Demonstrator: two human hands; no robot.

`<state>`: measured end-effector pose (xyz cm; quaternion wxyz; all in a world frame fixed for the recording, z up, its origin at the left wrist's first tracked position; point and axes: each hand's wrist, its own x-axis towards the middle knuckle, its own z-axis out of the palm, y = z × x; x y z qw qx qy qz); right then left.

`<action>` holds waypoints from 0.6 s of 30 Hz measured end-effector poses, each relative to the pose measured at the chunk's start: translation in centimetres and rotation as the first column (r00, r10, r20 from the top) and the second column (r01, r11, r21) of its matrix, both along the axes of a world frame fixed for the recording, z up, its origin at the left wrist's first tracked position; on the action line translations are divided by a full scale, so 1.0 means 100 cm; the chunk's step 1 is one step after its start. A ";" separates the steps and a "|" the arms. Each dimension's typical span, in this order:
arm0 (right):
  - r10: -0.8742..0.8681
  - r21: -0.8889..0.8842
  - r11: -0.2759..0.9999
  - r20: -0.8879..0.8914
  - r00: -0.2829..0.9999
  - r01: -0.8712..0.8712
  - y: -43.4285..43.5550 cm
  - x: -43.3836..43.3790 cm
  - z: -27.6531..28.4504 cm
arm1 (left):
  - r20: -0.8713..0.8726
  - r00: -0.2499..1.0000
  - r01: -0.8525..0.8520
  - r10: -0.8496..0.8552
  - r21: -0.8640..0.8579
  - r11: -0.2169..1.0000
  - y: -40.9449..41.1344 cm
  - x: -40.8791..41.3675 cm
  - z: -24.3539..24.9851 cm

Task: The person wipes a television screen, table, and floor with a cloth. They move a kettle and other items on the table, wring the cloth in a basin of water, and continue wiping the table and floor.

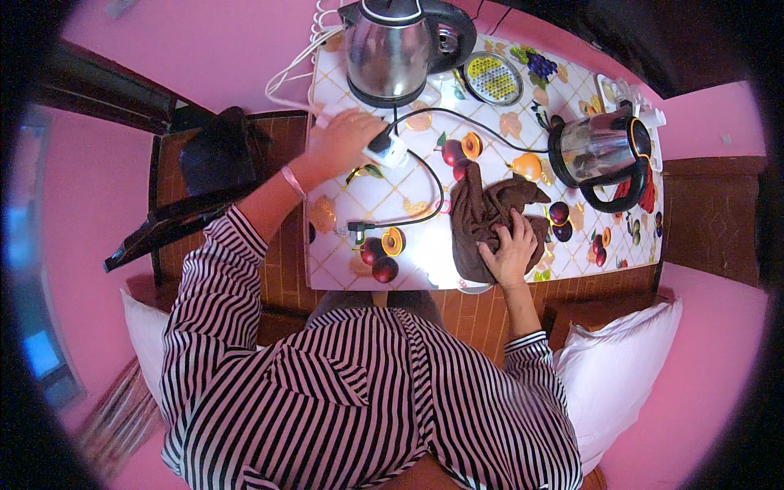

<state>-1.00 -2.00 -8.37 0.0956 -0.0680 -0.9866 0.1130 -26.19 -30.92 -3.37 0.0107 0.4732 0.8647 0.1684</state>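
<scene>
My left hand (pixel 346 144) has hold of a white power socket block (pixel 387 153) over the left part of the table, with a black plug (pixel 381 142) at its near end. My right hand (pixel 511 248) rests on a crumpled brown cloth (pixel 471 214), its fingers bent into the folds. A black power cord (pixel 438 184) curves across the tabletop between them. One loose plug (pixel 360 226) lies closer to the front edge. Beyond my left hand stands a stainless steel electric kettle (pixel 389 61) with a black handle. A second steel kettle (pixel 591 147) is to the right of the cloth.
A round metal grater-like plate (pixel 493 78) lies near the back of the fruit-patterned table (pixel 404 269). White cables (pixel 288 76) hang at the back left. Something red (pixel 646 193) is behind the right kettle. A black chair (pixel 214 159) stands left of the table.
</scene>
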 end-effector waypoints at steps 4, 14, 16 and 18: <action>0.014 0.003 1.000 -0.015 1.000 -0.014 -0.012 0.004 -0.004 | 0.015 0.993 0.119 -0.119 -0.035 0.992 -0.003 -0.003 0.023; -0.073 0.018 0.997 -0.015 0.997 0.074 -0.020 0.002 -0.005 | -0.140 0.990 -0.033 0.020 -0.093 0.995 0.005 0.071 -0.024; -0.060 0.000 0.998 -0.044 0.997 0.060 -0.018 0.003 -0.006 | 0.014 0.999 -0.031 0.032 -0.060 0.998 0.006 0.093 -0.017; -0.057 -0.002 0.998 -0.051 0.997 0.057 -0.019 0.002 -0.006 | 0.021 0.999 -0.022 0.024 -0.072 0.997 0.006 0.114 -0.007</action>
